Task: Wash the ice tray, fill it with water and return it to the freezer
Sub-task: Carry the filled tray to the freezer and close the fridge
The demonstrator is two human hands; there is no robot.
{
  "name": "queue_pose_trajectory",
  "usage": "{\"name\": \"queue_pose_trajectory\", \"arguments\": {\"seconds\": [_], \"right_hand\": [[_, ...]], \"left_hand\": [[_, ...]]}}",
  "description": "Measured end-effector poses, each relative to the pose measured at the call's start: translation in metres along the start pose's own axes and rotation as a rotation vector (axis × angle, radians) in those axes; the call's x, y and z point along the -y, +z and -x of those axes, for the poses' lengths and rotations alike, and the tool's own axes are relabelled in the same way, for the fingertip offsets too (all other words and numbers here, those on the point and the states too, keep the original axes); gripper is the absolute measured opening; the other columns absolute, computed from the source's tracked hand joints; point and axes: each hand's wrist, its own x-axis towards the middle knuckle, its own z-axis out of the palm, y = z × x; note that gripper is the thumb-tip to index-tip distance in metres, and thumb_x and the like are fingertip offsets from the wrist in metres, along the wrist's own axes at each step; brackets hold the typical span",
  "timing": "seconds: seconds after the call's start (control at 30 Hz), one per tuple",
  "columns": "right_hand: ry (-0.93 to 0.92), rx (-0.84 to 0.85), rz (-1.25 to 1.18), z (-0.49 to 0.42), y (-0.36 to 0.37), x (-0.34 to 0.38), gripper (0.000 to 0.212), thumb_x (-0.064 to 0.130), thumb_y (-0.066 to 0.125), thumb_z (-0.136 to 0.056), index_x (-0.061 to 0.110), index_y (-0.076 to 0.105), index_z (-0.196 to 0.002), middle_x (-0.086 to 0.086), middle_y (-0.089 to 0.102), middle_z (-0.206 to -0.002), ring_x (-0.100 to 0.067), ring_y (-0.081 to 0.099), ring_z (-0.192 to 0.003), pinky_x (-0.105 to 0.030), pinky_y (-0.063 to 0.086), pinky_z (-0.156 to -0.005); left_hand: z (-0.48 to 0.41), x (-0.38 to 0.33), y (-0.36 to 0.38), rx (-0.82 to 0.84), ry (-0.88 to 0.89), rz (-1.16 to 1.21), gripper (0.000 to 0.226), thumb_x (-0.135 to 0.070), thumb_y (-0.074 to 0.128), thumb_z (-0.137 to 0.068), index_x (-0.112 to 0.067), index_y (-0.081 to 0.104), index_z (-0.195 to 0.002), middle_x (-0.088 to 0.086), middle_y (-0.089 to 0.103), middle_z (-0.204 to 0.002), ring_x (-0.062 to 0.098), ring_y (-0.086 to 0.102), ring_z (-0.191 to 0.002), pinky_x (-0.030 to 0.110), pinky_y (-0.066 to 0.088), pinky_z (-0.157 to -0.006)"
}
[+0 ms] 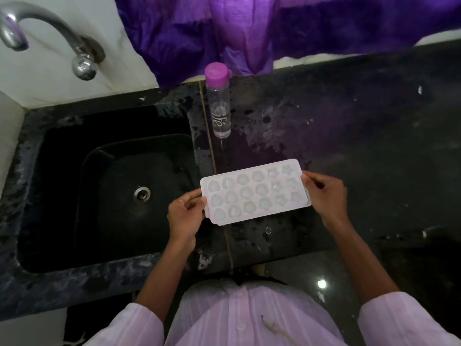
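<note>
Dark mottled stone forms the glossy worktop, with a black rectangular sink basin sunk into it at nine o'clock and a curved chrome tap at eleven. We hold the white, translucent plastic ice tray at the centre, over the counter on the three o'clock side of the basin. Our left hand pinches its short end at eight o'clock, and our right hand pinches the opposite end at three. Gripping both ends, we judge, keeps the thin, bendable tray level so nothing spills. Its moulded cells are rounded flowers, hearts and stars; we cannot tell whether they hold water. A clear cylindrical bottle with a pink cap stands at twelve, in front of a crinkled purple cloth.
</note>
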Motion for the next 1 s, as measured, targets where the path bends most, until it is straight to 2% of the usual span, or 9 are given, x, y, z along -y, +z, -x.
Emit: {"name": "queue_pose_trajectory", "arguments": {"seconds": [0.07, 0.23, 0.43, 0.63, 0.83, 0.9, 1.0], "right_hand": [[0.018, -0.04, -0.01, 0.016, -0.003, -0.005, 0.021, 0.021, 0.068, -0.091, 0.02, 0.076, -0.11, 0.019, 0.072, -0.093, 0.0, 0.069, -0.093, -0.033, 0.057, -0.092], [0.064, -0.174, -0.034, 0.062, -0.008, -0.016, 0.022, 0.021, 0.067, -0.091, 0.02, 0.077, -0.11, 0.013, 0.075, -0.098, 0.001, 0.069, -0.091, -0.034, 0.058, -0.089], [0.159, -0.332, -0.088, 0.122, -0.015, -0.031, 0.021, 0.023, 0.066, -0.09, 0.023, 0.078, -0.108, 0.019, 0.074, -0.092, -0.002, 0.071, -0.088, -0.035, 0.06, -0.084], [0.294, -0.496, -0.124, 0.181, -0.025, -0.054, 0.023, 0.027, 0.068, -0.091, 0.021, 0.076, -0.111, 0.012, 0.076, -0.099, -0.005, 0.072, -0.088, -0.041, 0.062, -0.079], [0.389, -0.662, -0.243, 0.24, -0.039, -0.075, 0.021, 0.024, 0.067, -0.092, 0.021, 0.077, -0.11, 0.01, 0.076, -0.097, -0.009, 0.073, -0.088, -0.038, 0.062, -0.077], [0.417, -0.726, -0.287, 0.259, -0.044, -0.082, 0.02, 0.022, 0.068, -0.092, 0.019, 0.077, -0.109, 0.009, 0.077, -0.095, -0.011, 0.074, -0.088, -0.033, 0.061, -0.075], [0.445, -0.816, -0.332, 0.286, -0.054, -0.091, 0.02, 0.02, 0.068, -0.092, 0.017, 0.077, -0.109, 0.007, 0.077, -0.097, -0.01, 0.073, -0.088, -0.025, 0.058, -0.072]], "left_hand": [[0.0, -0.002, -0.005, 0.046, 0.01, -0.027, 0.023, -0.002, 0.066, -0.094, -0.01, 0.072, -0.116, 0.003, 0.078, -0.094, 0.015, 0.075, -0.089, 0.034, 0.061, -0.08], [-0.001, -0.006, -0.015, 0.166, 0.029, -0.111, 0.022, -0.004, 0.068, -0.094, -0.014, 0.073, -0.113, 0.005, 0.078, -0.1, 0.017, 0.075, -0.094, 0.039, 0.061, -0.086], [0.007, -0.01, -0.019, 0.34, 0.072, -0.204, 0.022, -0.003, 0.066, -0.095, -0.011, 0.072, -0.115, 0.001, 0.078, -0.098, 0.011, 0.075, -0.088, 0.033, 0.061, -0.078], [0.023, -0.007, -0.009, 0.522, 0.08, -0.3, 0.021, -0.004, 0.066, -0.095, -0.015, 0.071, -0.112, -0.002, 0.077, -0.096, 0.008, 0.075, -0.087, 0.022, 0.06, -0.069], [0.046, 0.003, 0.012, 0.694, 0.094, -0.416, 0.021, -0.004, 0.065, -0.095, -0.021, 0.072, -0.107, -0.002, 0.078, -0.097, 0.009, 0.076, -0.088, 0.025, 0.061, -0.073], [0.056, 0.007, 0.021, 0.749, 0.11, -0.456, 0.021, -0.004, 0.066, -0.095, -0.019, 0.072, -0.109, -0.003, 0.078, -0.097, 0.008, 0.076, -0.088, 0.022, 0.061, -0.069], [0.074, 0.014, 0.037, 0.823, 0.123, -0.521, 0.021, -0.006, 0.067, -0.095, -0.022, 0.072, -0.107, -0.002, 0.078, -0.1, 0.01, 0.076, -0.09, 0.025, 0.061, -0.072]]}}
